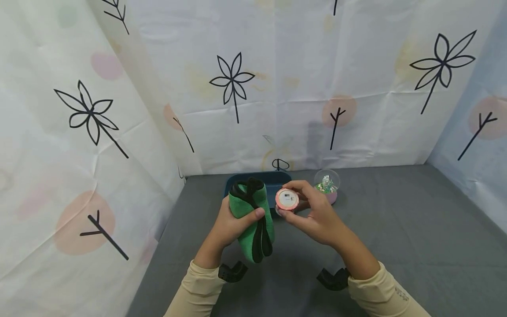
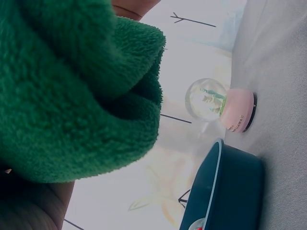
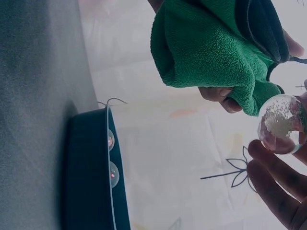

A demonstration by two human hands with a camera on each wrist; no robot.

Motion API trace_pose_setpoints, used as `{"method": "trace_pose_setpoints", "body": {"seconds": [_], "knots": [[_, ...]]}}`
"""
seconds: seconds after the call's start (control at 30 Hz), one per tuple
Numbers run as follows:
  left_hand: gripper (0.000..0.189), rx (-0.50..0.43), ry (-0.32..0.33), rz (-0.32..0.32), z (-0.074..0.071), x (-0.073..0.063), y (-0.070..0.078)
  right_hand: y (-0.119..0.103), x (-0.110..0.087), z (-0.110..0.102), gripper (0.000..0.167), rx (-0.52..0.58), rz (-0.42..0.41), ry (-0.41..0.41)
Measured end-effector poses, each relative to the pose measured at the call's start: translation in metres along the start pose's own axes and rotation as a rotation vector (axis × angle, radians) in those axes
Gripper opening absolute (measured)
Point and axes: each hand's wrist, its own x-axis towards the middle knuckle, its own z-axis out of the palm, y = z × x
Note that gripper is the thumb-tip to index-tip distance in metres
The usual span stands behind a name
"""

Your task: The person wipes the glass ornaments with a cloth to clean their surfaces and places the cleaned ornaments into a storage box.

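Note:
My left hand [image 1: 227, 225] grips a folded green towel [image 1: 242, 210] with black trim, thumb across its front. In the left wrist view the towel's fuzzy folds hide most of that hand. To the right, my right hand [image 1: 321, 216] pinches a small snow globe by its pink-orange base [image 1: 287, 199], with the pale round underside facing up toward the head. The right wrist view shows its clear glass ball [image 3: 280, 123] pointing away, close beside the towel. Both hands are raised over the grey table.
Behind the hands lies a dark blue tray [image 1: 273, 177] with glass balls [image 3: 113, 173] inside. Another snow globe [image 1: 327, 188] with a pink base stands on the grey table [image 1: 408, 229], right of the tray. Patterned white cloth [image 1: 285, 79] hangs around the back and sides.

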Motion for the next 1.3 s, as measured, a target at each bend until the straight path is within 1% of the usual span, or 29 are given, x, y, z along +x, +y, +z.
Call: {"method": "trace_pose_setpoints", "body": {"seconds": [0.17,0.27,0.4,0.67,0.77,1.0,1.3], "knots": [[0.036,-0.003,-0.002,-0.002,0.0002,0.0001,0.0015,0.0029,0.0021,0.0021,0.059,-0.067,-0.057,0.05],[0.037,-0.004,-0.008,0.008,0.0002,0.0007,0.0019,0.0034,0.0029,0.0027,0.059,-0.098,-0.069,0.074],[0.04,-0.009,-0.021,0.016,0.0007,0.0019,0.0021,0.0027,0.0031,0.0024,0.057,-0.098,-0.075,0.074],[0.04,0.01,-0.036,0.027,0.0016,0.0021,0.0003,0.0051,0.0035,0.0024,0.056,-0.065,-0.159,0.062],[0.04,0.021,-0.043,0.023,0.0015,0.0017,0.0,0.0056,0.0029,0.0025,0.057,-0.065,-0.167,0.065],[0.046,0.049,-0.05,0.012,0.0003,0.0014,0.0008,0.0039,0.0022,0.0024,0.061,-0.091,-0.154,0.066],[0.051,0.036,-0.071,0.002,0.0005,0.0008,0.0011,0.0032,0.002,0.0025,0.061,-0.101,-0.15,0.066]]}}
